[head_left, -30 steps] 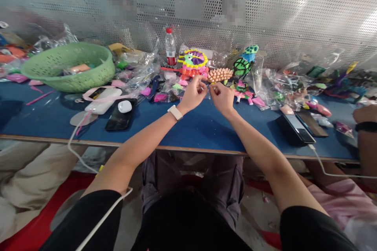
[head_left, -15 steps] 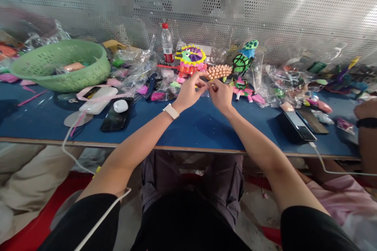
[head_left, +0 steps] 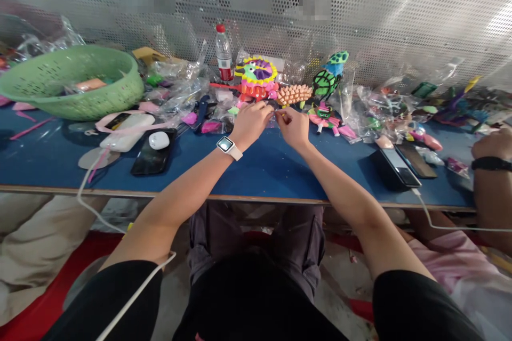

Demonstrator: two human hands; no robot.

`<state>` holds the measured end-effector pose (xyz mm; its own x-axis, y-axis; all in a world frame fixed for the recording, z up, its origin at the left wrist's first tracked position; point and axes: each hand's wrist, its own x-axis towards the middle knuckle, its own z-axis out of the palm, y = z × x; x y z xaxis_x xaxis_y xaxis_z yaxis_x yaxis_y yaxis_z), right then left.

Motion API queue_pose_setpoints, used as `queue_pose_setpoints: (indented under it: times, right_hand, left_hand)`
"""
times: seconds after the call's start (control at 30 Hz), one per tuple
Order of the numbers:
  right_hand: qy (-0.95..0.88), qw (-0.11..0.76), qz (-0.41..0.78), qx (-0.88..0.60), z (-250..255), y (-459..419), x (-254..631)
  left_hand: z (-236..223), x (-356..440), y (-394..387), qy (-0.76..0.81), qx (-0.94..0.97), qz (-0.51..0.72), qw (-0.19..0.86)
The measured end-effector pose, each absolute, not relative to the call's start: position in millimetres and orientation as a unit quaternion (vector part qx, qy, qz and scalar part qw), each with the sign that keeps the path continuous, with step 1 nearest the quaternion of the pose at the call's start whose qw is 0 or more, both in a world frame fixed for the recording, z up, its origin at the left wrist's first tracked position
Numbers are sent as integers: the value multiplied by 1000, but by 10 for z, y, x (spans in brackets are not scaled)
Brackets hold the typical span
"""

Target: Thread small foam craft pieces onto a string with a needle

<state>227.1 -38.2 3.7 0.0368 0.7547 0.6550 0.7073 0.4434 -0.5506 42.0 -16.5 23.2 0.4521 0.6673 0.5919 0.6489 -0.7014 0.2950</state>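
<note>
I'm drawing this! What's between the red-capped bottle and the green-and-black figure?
In the head view: a yellow-edged figure and a tan spiky figure, with plastic behind.

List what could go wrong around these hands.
The left hand and right hand are close to the spiky tan figure, so a knuckle might nudge it. The white rounded object resting on the black phone could slide off if knocked. The upright red-capped bottle might tip if bumped.

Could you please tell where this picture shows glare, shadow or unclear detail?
Head view: glare whitens the perforated wall at upper right; head view: a soft shadow lies left of the black box; head view: anything pinched by the left hand or right hand is too small to tell.
</note>
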Motion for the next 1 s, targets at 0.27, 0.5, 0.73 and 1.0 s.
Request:
queue_pose_setpoints:
  times: [0.27, 0.5, 0.73, 1.0]
  right_hand:
    - [-660, 576, 100, -472, 73, -367, 2317]
    - [-678, 566, 137, -448, 84, -350, 2382]
    - [-710, 532, 188, -422, 129, -335, 2474]
    - [-703, 541, 190, -420, 62, -347, 2405]
  left_hand:
    - [217, 439, -14, 351, 713, 494, 353]
    - [122, 410, 53, 291, 631, 438, 570]
    - [181, 447, -82, 328, 716, 500, 359]
    - [307, 349, -218, 287, 794, 507, 174]
